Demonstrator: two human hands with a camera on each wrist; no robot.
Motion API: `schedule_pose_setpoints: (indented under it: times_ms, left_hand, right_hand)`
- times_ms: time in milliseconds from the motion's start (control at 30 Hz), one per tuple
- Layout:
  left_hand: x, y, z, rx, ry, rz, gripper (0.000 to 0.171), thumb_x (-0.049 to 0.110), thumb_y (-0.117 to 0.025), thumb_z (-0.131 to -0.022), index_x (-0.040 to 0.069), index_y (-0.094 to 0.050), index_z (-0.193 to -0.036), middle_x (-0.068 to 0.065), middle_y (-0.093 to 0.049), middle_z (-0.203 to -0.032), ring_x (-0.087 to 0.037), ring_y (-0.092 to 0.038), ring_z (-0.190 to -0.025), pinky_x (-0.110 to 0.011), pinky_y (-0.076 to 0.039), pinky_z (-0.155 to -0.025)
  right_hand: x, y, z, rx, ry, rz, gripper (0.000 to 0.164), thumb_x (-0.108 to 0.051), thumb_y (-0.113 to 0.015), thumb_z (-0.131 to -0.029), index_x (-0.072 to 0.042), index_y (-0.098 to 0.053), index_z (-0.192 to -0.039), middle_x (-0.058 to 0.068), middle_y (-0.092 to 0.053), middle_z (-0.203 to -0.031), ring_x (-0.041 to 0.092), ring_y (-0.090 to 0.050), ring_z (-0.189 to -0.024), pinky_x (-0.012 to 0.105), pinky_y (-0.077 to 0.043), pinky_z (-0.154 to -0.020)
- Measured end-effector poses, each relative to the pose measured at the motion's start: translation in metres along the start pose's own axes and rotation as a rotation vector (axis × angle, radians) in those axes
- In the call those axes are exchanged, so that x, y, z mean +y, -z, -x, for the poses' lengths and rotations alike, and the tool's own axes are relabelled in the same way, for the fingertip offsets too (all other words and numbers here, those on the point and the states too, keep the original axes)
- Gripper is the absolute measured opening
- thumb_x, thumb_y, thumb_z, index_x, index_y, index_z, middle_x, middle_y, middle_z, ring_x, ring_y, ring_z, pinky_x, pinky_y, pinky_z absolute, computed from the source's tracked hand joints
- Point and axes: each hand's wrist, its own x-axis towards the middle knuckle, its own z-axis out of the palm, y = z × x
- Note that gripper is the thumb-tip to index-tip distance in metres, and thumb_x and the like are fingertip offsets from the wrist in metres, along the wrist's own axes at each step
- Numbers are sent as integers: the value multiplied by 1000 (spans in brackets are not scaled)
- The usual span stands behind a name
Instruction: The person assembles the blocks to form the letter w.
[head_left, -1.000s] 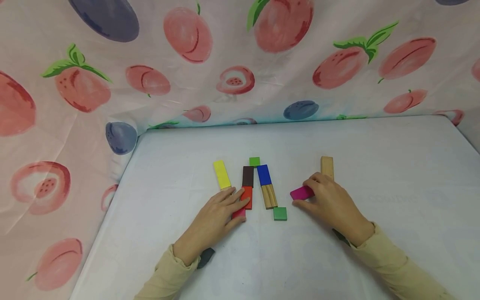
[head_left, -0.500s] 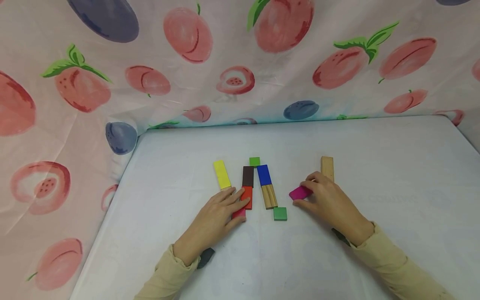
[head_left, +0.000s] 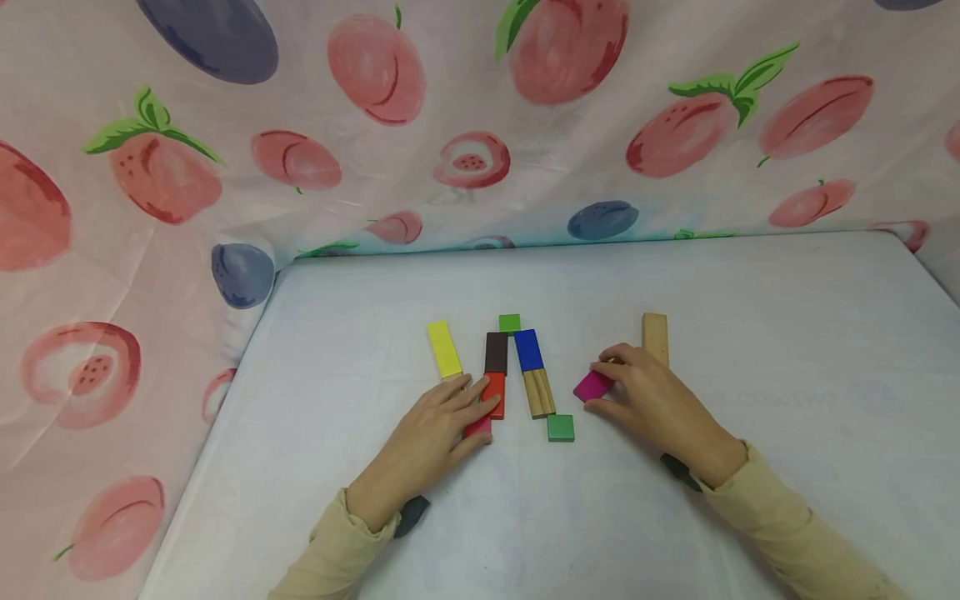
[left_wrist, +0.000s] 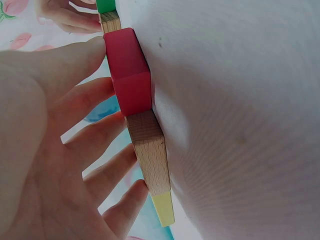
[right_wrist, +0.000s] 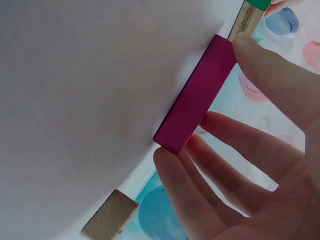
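My left hand [head_left: 423,433] lies over the left blocks with its fingers spread and nearly straight. In the left wrist view its fingertips touch a pinkish-red block [left_wrist: 131,72] and a plain wooden block [left_wrist: 151,155]; a yellow block [head_left: 445,348] continues that line. Beside it are a red block [head_left: 493,400] and a dark brown block [head_left: 496,352]. My right hand [head_left: 660,408] pinches a magenta block [head_left: 592,386] between thumb and fingers. In the right wrist view this magenta block [right_wrist: 197,95] stands low at the table surface.
A blue block [head_left: 528,350] and a striped wooden block [head_left: 538,393] run down the middle, with a green square block [head_left: 560,428] at their near end. A light green block [head_left: 509,323] is at the top. Behind the right hand is a plain wooden block [head_left: 655,337].
The magenta block has slid a little to the left and turned in my right hand, whose fingers shifted with it. My left hand and the other blocks stay where they were.
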Motion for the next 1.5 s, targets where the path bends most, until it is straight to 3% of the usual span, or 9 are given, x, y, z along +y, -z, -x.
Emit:
schedule_pose_setpoints:
  times_ms: [600, 1500]
  left_hand:
    - [1, 1, -1, -17, 22, -2, 48, 39, -65, -96, 19, -60, -139, -2, -44, -154, -26, -37, -145, -44, -32, -119]
    - [0, 2, 0, -18, 24, -3, 48, 40, -63, -97, 20, -59, -140, -1, -44, -154, -26, -36, -145, -43, -31, -119]
  right_hand:
    - [-1, -1, -4, -56, 75, -50, 47, -21, -86, -78, 1, -71, -117, 15, -62, -121, 30, -60, -111, 45, -55, -94]
    - [-1, 1, -6, -140, 170, -44, 49, -19, -83, -81, -2, -69, -124, 13, -62, -132, 31, -57, -124, 46, -52, -99]
